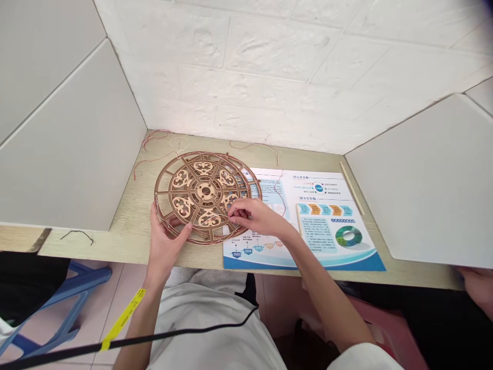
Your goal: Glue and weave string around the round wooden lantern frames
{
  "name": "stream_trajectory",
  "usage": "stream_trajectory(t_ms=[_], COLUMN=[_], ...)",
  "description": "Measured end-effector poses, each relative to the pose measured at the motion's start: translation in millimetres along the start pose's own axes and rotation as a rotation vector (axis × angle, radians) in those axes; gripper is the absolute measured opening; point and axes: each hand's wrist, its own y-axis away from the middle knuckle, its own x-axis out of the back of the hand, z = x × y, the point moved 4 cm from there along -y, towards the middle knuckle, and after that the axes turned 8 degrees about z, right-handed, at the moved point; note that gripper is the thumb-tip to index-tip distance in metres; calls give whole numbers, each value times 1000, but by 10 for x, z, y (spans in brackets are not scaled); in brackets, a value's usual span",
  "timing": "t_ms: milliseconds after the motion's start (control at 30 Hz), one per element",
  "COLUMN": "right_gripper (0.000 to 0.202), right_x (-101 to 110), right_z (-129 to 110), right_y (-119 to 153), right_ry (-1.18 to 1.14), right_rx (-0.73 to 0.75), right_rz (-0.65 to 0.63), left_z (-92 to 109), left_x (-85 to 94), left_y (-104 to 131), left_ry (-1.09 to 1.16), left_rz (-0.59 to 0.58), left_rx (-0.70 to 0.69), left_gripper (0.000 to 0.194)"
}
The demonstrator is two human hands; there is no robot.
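A round openwork wheel (207, 191) of brown wood, with pale scroll-shaped inlays and a holed hub, lies on the table, its right side over a printed sheet (346, 261). Thin red and white wires run along its rim. My left hand (166, 241) grips the lower left rim, thumb on top and fingers reaching underneath. Over the lower right part of the wheel, my right hand (252, 215) is closed in a pinch. A thin pale strand of wire shows at its fingertips; the rest is hidden by the fingers.
Loose red wire (154, 134) lies at the back left, more behind the wheel. A thin wooden strip (351, 188) lies at the right, a short dark wire (77, 234) at the front left. Grey partitions (77, 139) flank the table; a black cord (181, 334) crosses my body.
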Motion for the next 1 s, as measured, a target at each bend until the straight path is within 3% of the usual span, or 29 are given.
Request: stream_trajectory(t_ms=[233,333,533,833,1000], right_gripper=[19,20,11,18,35], right_x=[-23,-45,-99,-75,-312], right_z=[-19,-39,-45,-84,-253], right_y=[-57,-30,161,379,434], right_ry=[37,58,118,290,405], right_rx=[42,82,165,334,356], right_rz=[5,52,285,587,681], left_z=[-1,-14,-33,-36,-25], left_x=[-18,-18,-27,-38,-76], left_y=[9,18,47,76,82], left_ry=[17,33,109,128,160], left_rz=[-6,45,106,128,119], left_rx=[-1,21,50,63,69], left_gripper=[108,115,121,121,121])
